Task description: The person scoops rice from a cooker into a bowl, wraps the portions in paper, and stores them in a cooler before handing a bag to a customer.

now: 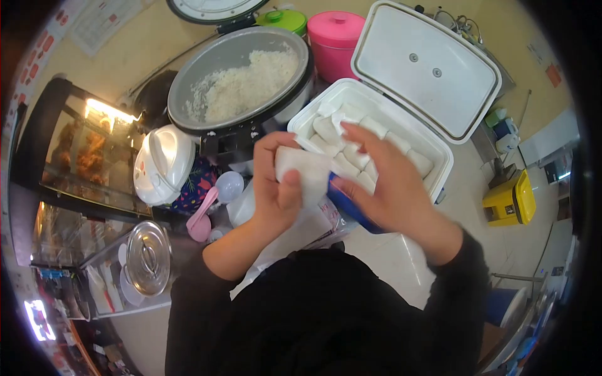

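Observation:
My left hand (276, 185) is closed around a white paper-wrapped packet (303, 168), its thumb pressed against the near face. What the paper wraps is hidden. My right hand (390, 182), a little blurred, is just right of the packet, with fingers curved and thumb apart; I see nothing in its grip. Below and behind it stands an open blue and white cooler box (444, 164), where several similar white wrapped packets (329, 130) lie packed together. Beyond my left hand, an open rice cooker (179, 84) contains loose cooked white rice (251, 84).
The cooler lid (407, 81) is tipped back. A pink bucket (335, 44) stands behind it. Left are a smaller white cooker (164, 164), a pink scoop (202, 213), a steel lid (148, 258) and a lit food display (88, 150). A yellow bin (509, 200) stands right.

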